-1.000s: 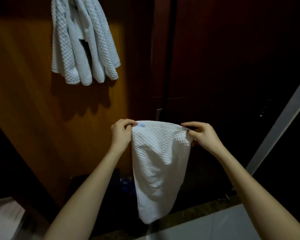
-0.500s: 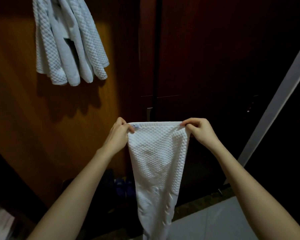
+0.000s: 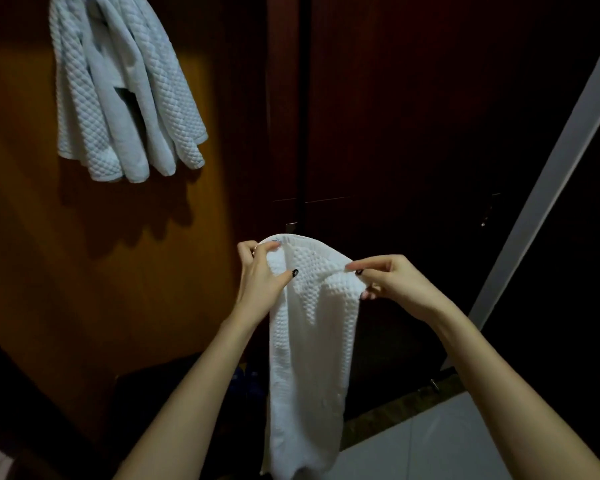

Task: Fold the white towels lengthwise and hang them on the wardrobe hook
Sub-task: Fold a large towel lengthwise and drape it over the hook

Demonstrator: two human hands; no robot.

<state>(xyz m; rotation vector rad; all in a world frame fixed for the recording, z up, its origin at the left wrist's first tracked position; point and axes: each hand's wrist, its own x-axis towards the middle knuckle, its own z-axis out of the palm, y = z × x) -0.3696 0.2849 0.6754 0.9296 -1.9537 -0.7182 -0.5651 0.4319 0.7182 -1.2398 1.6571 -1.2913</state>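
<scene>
white waffle-weave towels (image 3: 125, 88) already hung; left hand (image 3: 262, 275) and right hand (image 3: 394, 282) pinch the last white textured towel (image 3: 309, 341), half-folded, unhung

This looks like a dimly lit bedroom or hotel-room dressing corner, indoors and domestic. Tall dark-stained wardrobe doors (image 3: 395, 116) fill the middle, split by a narrow vertical gap, and beside them stands a warmer orange-brown wood panel (image 3: 32, 237). A bunch of white waffle-weave towels (image 3: 125, 91) hangs high on that panel. Underfoot are pale glossy floor tiles (image 3: 430, 445) edged by a mottled stone threshold strip (image 3: 378, 419), and a light grey frame (image 3: 551, 174) slants along the right.
</scene>
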